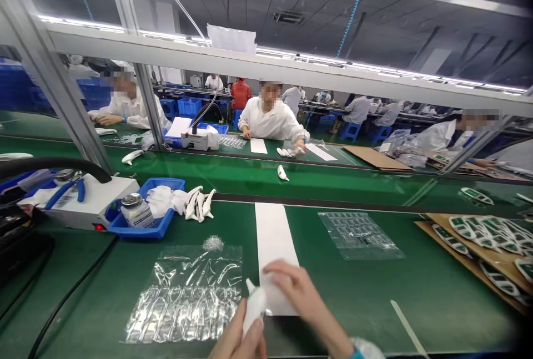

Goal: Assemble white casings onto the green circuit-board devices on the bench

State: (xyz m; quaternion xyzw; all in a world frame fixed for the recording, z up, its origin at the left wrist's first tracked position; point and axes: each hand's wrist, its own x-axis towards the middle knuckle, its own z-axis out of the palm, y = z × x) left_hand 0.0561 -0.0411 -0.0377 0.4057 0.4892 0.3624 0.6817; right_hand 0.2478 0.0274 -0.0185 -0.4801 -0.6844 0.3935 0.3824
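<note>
My left hand [241, 337] is closed round a white plastic housing [255, 306] with a narrow pointed tip, held upright near the front of the bench. Just to its right, my right hand [297, 291] is slightly blurred, its fingers stretched out and apart over a long white paper strip [275, 237]; nothing shows in them. Left of the hands lies a clear plastic pouch sheet [187, 298], with a small heap of clear bits [214, 243] at its top edge. Several white curved housings [200, 203] are piled farther back on the left.
A blue tray [156, 229] holds a glass jar [136, 212] and white wipes. Beside it stands a white box with blue-handled pliers [66, 192]. Another clear sheet [358, 234] lies right of the strip. Cardboard sheets [441, 217] carry several green-and-white parts. A co-worker [270, 115] sits opposite.
</note>
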